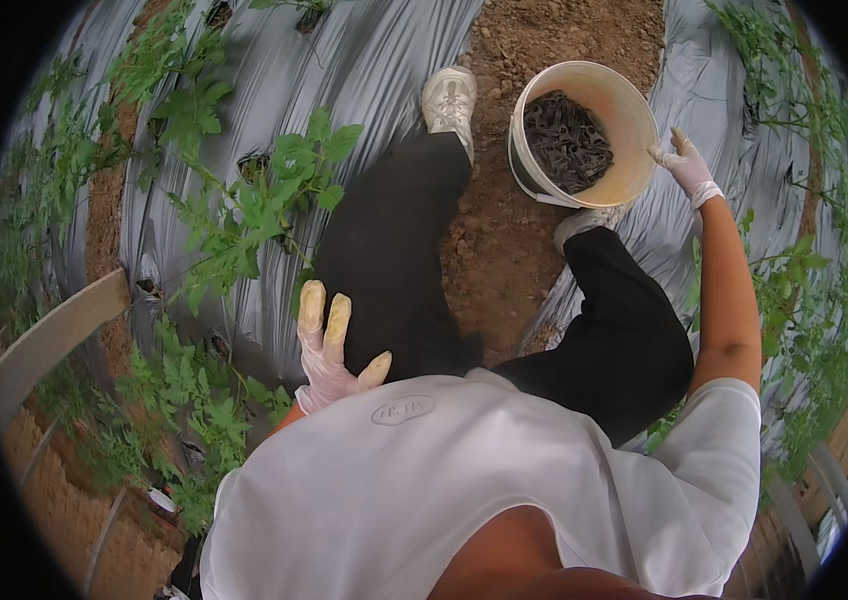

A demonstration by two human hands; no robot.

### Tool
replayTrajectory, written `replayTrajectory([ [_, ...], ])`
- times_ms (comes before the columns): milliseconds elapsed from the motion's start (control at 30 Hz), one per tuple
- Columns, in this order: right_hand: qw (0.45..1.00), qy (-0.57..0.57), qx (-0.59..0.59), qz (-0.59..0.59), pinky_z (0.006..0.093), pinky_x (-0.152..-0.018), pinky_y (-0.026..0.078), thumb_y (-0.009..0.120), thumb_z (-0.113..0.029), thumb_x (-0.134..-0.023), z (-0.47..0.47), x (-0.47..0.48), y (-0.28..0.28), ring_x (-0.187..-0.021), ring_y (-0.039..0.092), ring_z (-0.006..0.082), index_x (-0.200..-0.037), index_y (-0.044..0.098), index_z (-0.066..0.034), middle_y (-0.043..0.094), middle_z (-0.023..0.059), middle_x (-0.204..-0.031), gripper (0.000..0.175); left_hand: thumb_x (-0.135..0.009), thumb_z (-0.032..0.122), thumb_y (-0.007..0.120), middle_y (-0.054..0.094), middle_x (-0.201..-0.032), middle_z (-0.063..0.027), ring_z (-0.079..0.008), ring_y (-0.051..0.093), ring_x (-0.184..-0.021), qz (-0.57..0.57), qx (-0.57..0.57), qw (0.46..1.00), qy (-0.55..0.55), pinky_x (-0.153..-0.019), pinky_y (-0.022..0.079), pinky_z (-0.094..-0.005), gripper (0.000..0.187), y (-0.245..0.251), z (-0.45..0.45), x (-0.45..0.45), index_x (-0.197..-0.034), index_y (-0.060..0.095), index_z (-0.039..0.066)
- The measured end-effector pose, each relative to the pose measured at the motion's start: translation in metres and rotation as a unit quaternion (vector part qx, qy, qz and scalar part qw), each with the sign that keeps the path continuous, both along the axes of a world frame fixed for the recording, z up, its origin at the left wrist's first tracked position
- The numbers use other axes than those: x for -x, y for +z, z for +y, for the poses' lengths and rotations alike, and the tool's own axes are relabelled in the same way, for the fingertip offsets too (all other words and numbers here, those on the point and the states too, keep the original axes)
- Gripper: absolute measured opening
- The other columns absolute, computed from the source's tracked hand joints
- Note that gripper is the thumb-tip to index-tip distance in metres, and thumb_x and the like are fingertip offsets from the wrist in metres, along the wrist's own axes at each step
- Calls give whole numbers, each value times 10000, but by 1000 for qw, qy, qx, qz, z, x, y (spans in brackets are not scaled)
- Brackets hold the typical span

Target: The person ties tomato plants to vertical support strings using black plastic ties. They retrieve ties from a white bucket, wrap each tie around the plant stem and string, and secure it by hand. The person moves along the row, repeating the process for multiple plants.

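My left hand (334,349), in a thin whitish glove with yellowed fingertips, rests at my thigh near the hem of the white shirt; its fingers are apart and nothing is in it. To the right, my right hand (683,161) is gloved too, with its fingers at the outer rim of a white plastic bucket (638,112). Whether it touches or grips the rim cannot be told. Many small black plastic pieces (568,142), perhaps clips, lie in the bucket. The bucket stands on the soil path, tilted in view, close to my shoe.
Silvery plastic mulch film (259,75) covers beds on both sides of the soil path (495,247). Leafy green plants (274,187) grow through holes in the left film, and more stand at the right (791,277). A flat pale strip (64,330) juts in at the left. My white shoe (450,105) is beside the bucket.
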State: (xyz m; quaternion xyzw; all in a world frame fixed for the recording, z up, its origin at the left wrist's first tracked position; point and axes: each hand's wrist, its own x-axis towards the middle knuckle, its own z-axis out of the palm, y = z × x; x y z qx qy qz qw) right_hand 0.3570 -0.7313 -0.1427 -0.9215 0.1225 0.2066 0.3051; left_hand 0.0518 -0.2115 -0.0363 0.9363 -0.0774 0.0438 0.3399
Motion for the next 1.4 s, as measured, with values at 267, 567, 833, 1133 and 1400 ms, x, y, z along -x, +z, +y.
replayTrajectory([
  [267, 933, 260, -125, 216, 348, -921, 458, 628, -142, -769, 13, -144, -50, -1012, 626, 301, -1226, 546, 12, 628, 203, -1094, 489, -757, 337, 650, 334, -1394, -337, -456, 394, -1266, -128, -99, 984, 73, -1022, 339, -538, 718, -18, -53, -123, -1341, 399, 4],
  [567, 897, 420, -38, 132, 432, -853, 472, 567, -89, -714, 44, -277, 42, -983, 587, 390, -1146, 588, -29, 617, 232, -996, 436, -867, 312, 534, 332, -1415, -323, -455, 377, -1297, -49, -72, 995, 38, -1049, 317, -546, 566, 33, -103, -302, -1326, 448, -7],
  [833, 978, 87, 190, 27, 389, -1002, 422, 523, -40, -782, 2, -368, 17, -1213, 508, 355, -1501, 201, -141, 467, 185, -1379, 794, -667, 153, 750, 373, -1443, -164, -342, 362, -1325, 27, 27, 996, 76, -1091, 304, -434, 648, 82, -122, -420, -1284, 566, 80],
  [1133, 883, 116, 213, -401, 392, -1088, 307, 595, -41, -716, -11, -351, -44, -1326, 361, 349, -1442, 325, -67, 359, 238, -1437, 775, -646, 170, 738, 435, -1396, -160, -342, 407, -1280, -81, 15, 994, 70, -1075, 322, -424, 558, 46, -136, -412, -1189, 642, 85],
  [1400, 902, 216, 313, 203, 432, -916, 499, 658, -277, -815, 40, -370, -113, -1093, 605, 343, -1157, 656, -116, 621, 160, -1200, 378, -675, 320, 772, 446, -1369, -149, -379, 431, -1232, -42, 51, 997, -32, -998, 397, -474, 476, 42, -96, -375, -1103, 686, 130],
])
